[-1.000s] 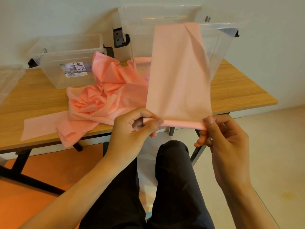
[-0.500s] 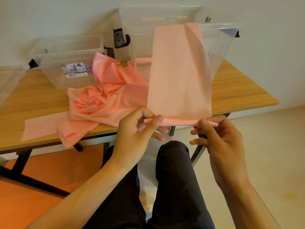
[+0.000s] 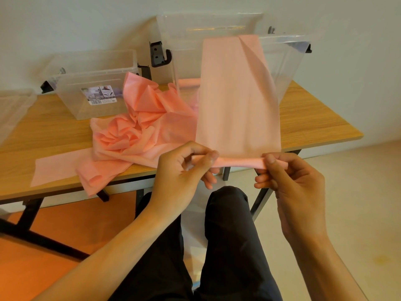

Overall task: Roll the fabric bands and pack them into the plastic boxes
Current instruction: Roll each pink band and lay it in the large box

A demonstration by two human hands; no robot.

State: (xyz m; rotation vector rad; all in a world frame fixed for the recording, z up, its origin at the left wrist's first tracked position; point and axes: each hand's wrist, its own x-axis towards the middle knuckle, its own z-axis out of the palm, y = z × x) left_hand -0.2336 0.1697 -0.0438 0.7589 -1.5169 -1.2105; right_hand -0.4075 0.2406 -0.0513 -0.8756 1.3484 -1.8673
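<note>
1. A plain work room is shown.
2. A bare, pale wall [image 3: 65, 22] is seen behind a wooden counter [image 3: 303, 127], which is held up by thin black metal legs [image 3: 30, 212].
3. The floor [image 3: 358, 192] is left plain, pale on one side and orange on the other.
4. Work things are set out on the counter: clear plastic boxes [image 3: 71, 101] and a heap of pink fabric bands [image 3: 138, 131].

The wooden table [image 3: 303, 124] carries a small labelled clear box [image 3: 95, 83] at rear left, a large clear box [image 3: 186, 57] at rear centre, a crumpled pink fabric pile [image 3: 141, 131] in front of both, and a flat pink strip [image 3: 58, 168] at the front-left edge.
</note>
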